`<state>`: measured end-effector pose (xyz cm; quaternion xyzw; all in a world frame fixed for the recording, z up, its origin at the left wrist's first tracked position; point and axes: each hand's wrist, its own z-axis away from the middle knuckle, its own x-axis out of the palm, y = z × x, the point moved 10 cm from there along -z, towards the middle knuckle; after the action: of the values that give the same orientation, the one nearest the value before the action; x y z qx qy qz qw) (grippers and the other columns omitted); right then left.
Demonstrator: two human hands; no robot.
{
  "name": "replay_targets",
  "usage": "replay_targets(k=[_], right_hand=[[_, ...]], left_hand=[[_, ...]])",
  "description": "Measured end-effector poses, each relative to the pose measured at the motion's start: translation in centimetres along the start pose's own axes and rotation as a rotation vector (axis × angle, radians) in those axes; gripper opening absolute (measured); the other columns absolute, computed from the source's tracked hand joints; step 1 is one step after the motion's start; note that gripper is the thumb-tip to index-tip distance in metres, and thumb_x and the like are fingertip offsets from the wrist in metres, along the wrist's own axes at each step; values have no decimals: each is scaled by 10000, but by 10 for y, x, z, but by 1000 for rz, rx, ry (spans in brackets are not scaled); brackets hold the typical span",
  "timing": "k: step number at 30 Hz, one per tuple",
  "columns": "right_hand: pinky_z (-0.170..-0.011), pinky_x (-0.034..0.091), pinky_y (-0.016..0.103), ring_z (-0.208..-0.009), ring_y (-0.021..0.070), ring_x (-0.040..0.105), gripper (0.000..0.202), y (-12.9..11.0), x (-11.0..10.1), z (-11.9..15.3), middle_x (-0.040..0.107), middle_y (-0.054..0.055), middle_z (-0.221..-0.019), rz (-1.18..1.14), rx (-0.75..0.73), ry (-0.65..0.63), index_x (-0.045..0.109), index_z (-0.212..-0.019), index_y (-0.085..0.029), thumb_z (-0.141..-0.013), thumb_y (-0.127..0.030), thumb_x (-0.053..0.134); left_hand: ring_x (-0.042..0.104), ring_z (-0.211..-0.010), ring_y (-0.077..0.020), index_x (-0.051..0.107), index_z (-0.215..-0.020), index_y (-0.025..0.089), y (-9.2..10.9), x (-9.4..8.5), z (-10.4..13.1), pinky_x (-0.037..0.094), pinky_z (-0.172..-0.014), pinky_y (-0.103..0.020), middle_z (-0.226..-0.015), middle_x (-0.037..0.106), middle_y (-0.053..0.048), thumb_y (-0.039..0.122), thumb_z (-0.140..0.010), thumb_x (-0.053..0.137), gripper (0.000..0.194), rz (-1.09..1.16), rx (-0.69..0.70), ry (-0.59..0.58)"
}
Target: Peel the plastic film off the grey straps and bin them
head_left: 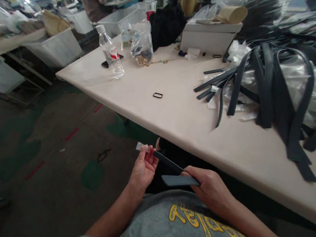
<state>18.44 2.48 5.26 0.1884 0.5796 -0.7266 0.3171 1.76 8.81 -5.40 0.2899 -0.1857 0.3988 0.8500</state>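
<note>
Dark strap (169,162) | right fingers (194,171) clasping it | left fingers (150,159) at its end, pinching pale tab (139,146)

A busy workshop, where dark straps (262,90) lie heaped on the right of the worktop (180,116), with white bins (56,50) standing beyond it
</note>
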Motion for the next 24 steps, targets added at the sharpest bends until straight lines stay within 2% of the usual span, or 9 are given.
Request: replay_targets(k=[3, 8, 16, 21, 24], right_hand=[[-577, 353, 247, -573, 143, 557, 330, -1, 2, -8, 622, 7, -648, 101, -27, 45, 547, -708, -206, -958, -372, 410], [-566, 358, 251, -569, 156, 578, 319, -1, 12, -16, 652, 24, -662, 209, -30, 18, 579, -744, -212, -959, -357, 394], [-565, 352, 257, -575, 169, 584, 336, 3, 10, -18, 644, 25, -655, 229, 9, 24, 542, -717, -218, -966, -387, 392], [-598, 360, 257, -648, 181, 622, 240, 0, 23, -29, 682, 24, -726, 231, 38, -70, 587, -776, -219, -939, -307, 435], [-596, 356, 251, -650, 167, 617, 178, -4, 31, -42, 690, 5, -725, 213, 69, -108, 608, -769, -225, -890, -219, 478]], left_hand=[[704, -711, -127, 682, -880, 161, -6, 3, 3, 576, -693, -253, -839, 741, -35, 268, -861, 691, 110, -4, -13, -12], [710, -723, -139, 680, -833, 165, -15, 6, 8, 566, -674, -247, -811, 738, -23, 253, -848, 705, 93, -10, -80, -2], [692, -676, -121, 678, -820, 157, -12, 3, 3, 555, -662, -247, -774, 724, -8, 240, -875, 671, 100, 31, -82, -28], [702, -705, -143, 675, -864, 162, -21, -1, 6, 551, -638, -249, -829, 731, -27, 240, -894, 643, 89, -6, -121, 2], [702, -721, -149, 668, -875, 133, -28, -1, 6, 566, -669, -254, -822, 728, -53, 205, -900, 627, 87, -46, -123, -47]])
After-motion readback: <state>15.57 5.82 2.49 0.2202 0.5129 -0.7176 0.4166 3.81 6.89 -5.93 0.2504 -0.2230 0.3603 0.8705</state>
